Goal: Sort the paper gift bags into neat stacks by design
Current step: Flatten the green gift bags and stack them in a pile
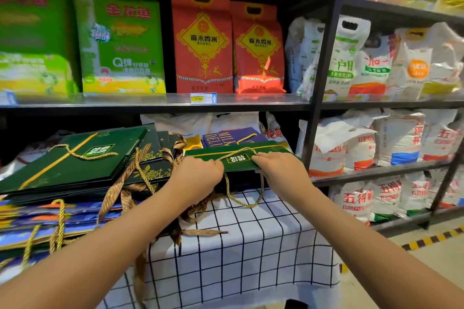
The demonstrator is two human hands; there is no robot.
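two hands hold one flat dark green gift bag (251, 155) by its near edge, just above the far end of the worktop (251, 241), which wears a white cloth with a black grid. the left hand (198, 173) curls its fingers over the bag's edge at about 9 o'clock of the label, and the right hand (278, 168) pinches the same edge at 3 o'clock. the bag's gold cord handle (244, 198) hangs in a loop between the wrists. at 9 o'clock of the held bag lies a stack of matching green bags (72, 163) with a gold stripe, resting on dark leaf-patterned bags (155, 165) with brown ribbon handles. under these, at 8 o'clock, sit blue bags (37, 221). purple bags (226, 135) lie at 12 o'clock, just behind the held bag. red rice packs (203, 40) stand on the shelf (150, 101) above.
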